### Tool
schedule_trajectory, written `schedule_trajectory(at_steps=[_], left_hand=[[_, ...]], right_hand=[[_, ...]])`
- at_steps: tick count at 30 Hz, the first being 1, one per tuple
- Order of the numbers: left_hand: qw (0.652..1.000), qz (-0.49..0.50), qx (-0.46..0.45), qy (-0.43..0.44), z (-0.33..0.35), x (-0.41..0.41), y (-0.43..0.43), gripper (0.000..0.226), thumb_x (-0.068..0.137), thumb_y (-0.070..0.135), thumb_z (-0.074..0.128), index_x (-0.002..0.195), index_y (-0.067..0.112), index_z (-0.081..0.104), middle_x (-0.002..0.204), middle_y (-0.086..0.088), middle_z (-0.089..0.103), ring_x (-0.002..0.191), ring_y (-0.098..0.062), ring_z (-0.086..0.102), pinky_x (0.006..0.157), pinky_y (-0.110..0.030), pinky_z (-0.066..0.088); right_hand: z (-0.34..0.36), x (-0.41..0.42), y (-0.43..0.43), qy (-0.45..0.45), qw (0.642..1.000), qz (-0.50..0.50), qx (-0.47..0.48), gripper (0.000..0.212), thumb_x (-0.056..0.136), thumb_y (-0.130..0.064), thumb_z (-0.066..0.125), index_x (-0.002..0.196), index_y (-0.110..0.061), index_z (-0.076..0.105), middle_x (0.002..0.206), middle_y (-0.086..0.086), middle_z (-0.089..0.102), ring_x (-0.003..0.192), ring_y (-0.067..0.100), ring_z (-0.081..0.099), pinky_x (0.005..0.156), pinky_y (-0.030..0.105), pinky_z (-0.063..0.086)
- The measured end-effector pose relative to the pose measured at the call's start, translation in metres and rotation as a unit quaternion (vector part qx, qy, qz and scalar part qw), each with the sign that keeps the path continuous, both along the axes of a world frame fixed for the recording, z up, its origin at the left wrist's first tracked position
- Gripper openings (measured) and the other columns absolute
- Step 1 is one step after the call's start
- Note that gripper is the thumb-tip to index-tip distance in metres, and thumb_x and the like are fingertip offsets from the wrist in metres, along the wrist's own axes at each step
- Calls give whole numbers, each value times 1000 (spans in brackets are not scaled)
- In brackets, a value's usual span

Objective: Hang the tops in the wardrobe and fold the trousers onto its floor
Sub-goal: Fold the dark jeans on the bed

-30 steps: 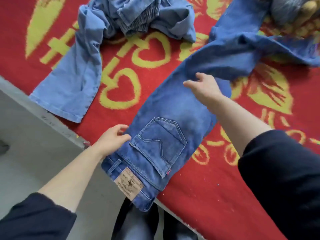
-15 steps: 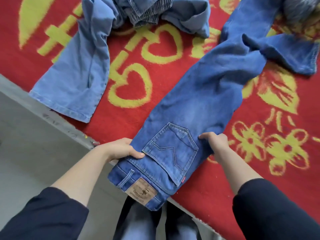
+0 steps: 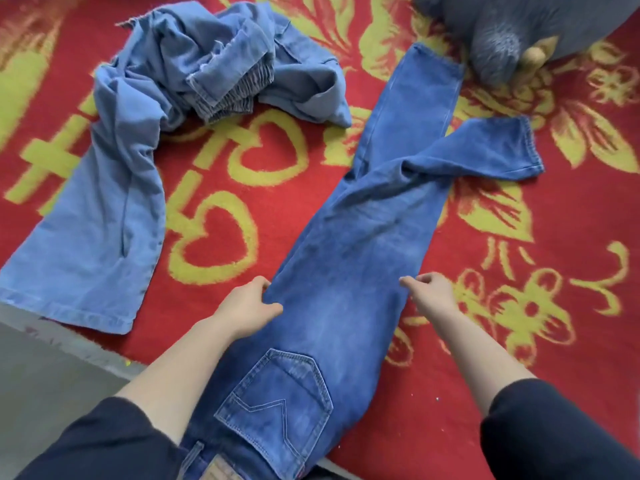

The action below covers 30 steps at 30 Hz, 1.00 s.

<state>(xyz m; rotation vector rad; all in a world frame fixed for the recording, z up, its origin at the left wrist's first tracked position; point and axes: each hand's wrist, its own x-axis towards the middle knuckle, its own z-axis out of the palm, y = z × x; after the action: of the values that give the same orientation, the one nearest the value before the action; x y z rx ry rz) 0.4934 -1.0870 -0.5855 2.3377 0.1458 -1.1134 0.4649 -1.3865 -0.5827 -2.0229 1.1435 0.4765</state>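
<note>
Dark blue jeans point(image 3: 349, 258) lie folded lengthwise on a red blanket point(image 3: 450, 393), back pocket up, waistband at the near edge. One leg runs straight away; the other bends off to the right. My left hand point(image 3: 247, 301) pinches the jeans' left edge at thigh height. My right hand point(image 3: 429, 292) is at the right edge opposite, fingers curled on the fabric rim.
A crumpled pair of light blue jeans point(image 3: 121, 202) lies at the left, one leg reaching the blanket's near edge. A grey garment point(image 3: 502, 39) sits at the far right. Grey floor point(image 3: 41, 375) shows at the lower left.
Both hands have moved from beside the back pocket up along the jeans to the thigh. The view has tipped forward, so the legs' ends show.
</note>
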Motion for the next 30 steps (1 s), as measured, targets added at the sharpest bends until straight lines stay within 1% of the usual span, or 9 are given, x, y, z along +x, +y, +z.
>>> schedule_trajectory(at_steps=[4,8,11,15,19,22,24,27,30], left_hand=[[996,10,-18,-89,-6,44,-59,31,85,34,59,112,20,51,101,-6,56,90,-26,57,73,-36,45],[987,0,-44,-156,-20,85,-101,36,86,39,60,115,20,52,110,-4,48,106,-24,46,86,-38,44],[979,3,-93,-183,-33,115,-125,31,85,42,61,110,25,55,108,3,46,109,-18,42,87,-32,41],[972,1,-135,-195,-51,150,-150,25,83,48,61,101,31,62,100,6,43,107,-15,39,91,-26,34],[965,15,-182,-186,-57,175,-163,19,80,44,67,82,25,69,99,4,53,104,-14,44,88,-24,35],[964,36,-225,-138,-55,185,-161,10,79,33,73,77,24,71,102,3,57,102,-13,50,82,-22,37],[961,67,-253,-85,-54,188,-158,12,79,24,74,80,12,72,103,-1,58,100,-19,54,84,-31,42],[945,125,-299,-30,-52,191,-158,28,72,21,74,86,-2,68,107,-7,60,100,-25,60,90,-42,48],[938,147,-313,-11,-53,194,-158,26,67,26,68,84,7,71,105,-9,62,94,-27,65,88,-48,52]], right_hand=[[7,55,-36,-58,998,-23,7,26,84,-26,65,105,-11,64,103,8,65,97,26,63,92,47,52],[4,111,-61,-120,988,-72,67,11,89,-24,58,87,-14,62,87,6,59,72,19,56,66,36,51],[-3,151,-82,-173,962,-180,110,23,92,-26,55,99,-4,60,79,3,57,61,14,57,52,25,50],[-15,191,-119,-205,888,-358,201,34,93,-36,57,119,-14,51,102,10,62,83,23,63,70,32,52],[-13,231,-143,-265,858,-436,59,34,79,-17,68,111,-11,56,99,7,66,77,23,66,69,34,56],[8,277,-150,-319,876,-351,-84,36,77,-17,63,111,-6,59,101,5,64,92,22,64,86,34,51],[24,313,-147,-344,896,-247,-135,12,78,-19,61,86,-12,56,93,5,60,84,20,56,81,30,46],[39,363,-136,-351,915,-96,-172,23,81,-21,60,68,-19,41,80,-1,50,77,13,44,70,25,36],[27,391,-116,-305,949,32,-74,22,91,-32,55,101,-14,64,99,1,62,86,11,55,64,17,40]])
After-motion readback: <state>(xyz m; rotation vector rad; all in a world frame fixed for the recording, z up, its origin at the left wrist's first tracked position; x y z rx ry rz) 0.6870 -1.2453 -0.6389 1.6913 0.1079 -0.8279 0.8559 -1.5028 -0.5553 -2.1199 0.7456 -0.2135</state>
